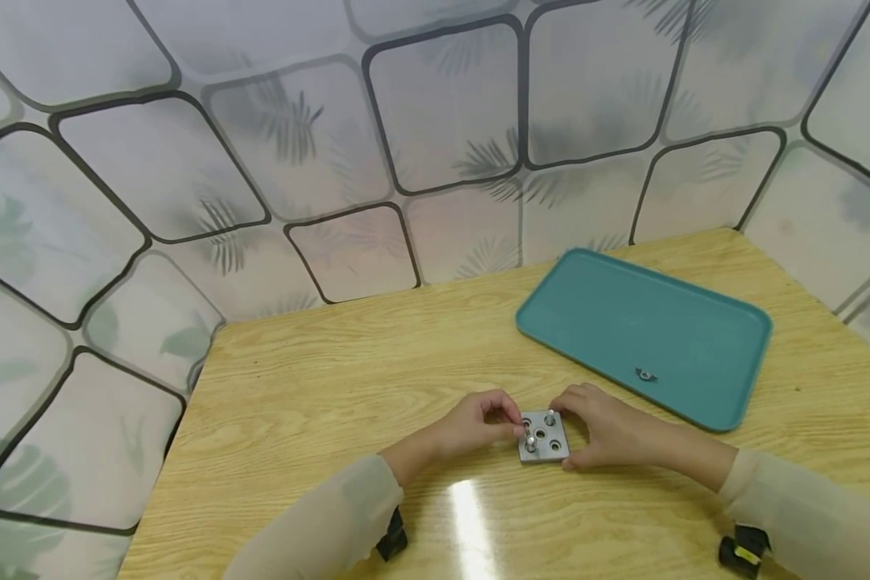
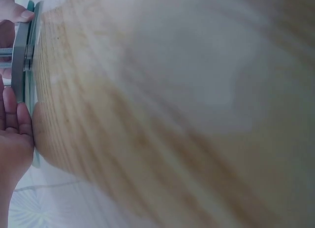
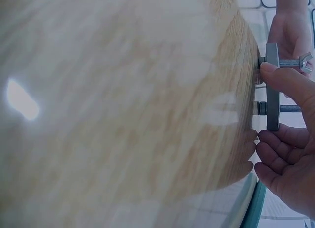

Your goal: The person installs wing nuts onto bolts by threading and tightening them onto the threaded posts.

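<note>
A small square metal plate with several holes lies on the wooden table. Two bolts rise through it, one at the back right and one at the front left. In the right wrist view, a wing nut sits near the end of one bolt. My right hand grips the plate's right side between thumb and fingers. The left hand has its thumb and index finger together at the front-left bolt, pinching what looks like the wing nut; the fingertips partly hide it.
A teal tray stands at the back right of the table, with another wing nut lying near its front edge. The wooden table meets a patterned curtain at its back and sides.
</note>
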Demonstrator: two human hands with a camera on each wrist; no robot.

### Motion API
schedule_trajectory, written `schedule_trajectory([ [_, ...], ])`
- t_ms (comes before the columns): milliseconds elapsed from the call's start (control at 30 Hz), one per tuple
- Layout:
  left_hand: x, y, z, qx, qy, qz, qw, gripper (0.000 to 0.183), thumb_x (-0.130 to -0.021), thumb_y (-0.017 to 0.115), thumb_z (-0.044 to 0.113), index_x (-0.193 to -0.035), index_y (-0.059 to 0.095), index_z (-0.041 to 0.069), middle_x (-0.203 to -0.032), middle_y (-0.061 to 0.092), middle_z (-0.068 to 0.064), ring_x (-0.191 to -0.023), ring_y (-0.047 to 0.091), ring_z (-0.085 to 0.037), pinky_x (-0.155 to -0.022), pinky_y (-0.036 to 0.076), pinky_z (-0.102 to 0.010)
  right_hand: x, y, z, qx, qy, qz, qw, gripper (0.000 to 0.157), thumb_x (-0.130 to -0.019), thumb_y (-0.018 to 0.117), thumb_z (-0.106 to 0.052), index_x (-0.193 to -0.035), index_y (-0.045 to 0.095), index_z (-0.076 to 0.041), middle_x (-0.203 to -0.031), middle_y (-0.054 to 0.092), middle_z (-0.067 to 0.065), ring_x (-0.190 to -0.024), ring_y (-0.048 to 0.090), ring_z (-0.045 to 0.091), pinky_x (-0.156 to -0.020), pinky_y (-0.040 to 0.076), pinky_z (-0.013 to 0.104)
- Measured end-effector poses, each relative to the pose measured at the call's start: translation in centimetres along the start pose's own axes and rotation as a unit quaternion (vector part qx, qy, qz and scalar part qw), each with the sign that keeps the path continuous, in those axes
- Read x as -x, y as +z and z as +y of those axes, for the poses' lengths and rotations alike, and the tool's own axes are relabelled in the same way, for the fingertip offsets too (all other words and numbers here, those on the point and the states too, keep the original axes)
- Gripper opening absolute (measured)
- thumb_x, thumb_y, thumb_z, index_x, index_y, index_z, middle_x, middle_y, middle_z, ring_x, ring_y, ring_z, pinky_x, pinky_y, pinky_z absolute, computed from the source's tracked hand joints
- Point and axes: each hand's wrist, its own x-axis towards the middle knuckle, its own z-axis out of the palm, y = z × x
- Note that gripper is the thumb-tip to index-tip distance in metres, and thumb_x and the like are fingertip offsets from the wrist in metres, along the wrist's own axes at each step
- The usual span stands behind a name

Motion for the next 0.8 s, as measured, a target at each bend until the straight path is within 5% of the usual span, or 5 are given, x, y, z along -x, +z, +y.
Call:
schedule_trajectory([
  [433,0.05,0.01,-0.01,0.008,0.001,-0.005,1.0,0.014,-0.085,0.07,0.007,-0.093,0.062,-0.001,-0.091,0.063,0.0,-0.084,0.056,-0.002,-0.075,0.045,-0.017,-0.06,0.02,-0.05,0.001,0.005,-0.001,1.0,0.063,-0.067,0.083,-0.037,-0.113,0.059,-0.002,-0.107,0.059,0.004,-0.102,0.054,0.025,-0.086,0.047,0.044],
  [800,0.2,0.02,0.05,0.004,0.013,-0.041,0.999,0.028,-0.078,0.076,0.003,-0.104,0.066,0.004,-0.102,0.065,-0.003,-0.092,0.057,-0.006,-0.085,0.046,-0.021,-0.03,0.15,0.13,0.003,0.003,0.001,1.0,0.062,-0.067,0.083,-0.035,-0.112,0.059,-0.001,-0.108,0.06,0.005,-0.103,0.054,0.026,-0.087,0.046,0.044],
])
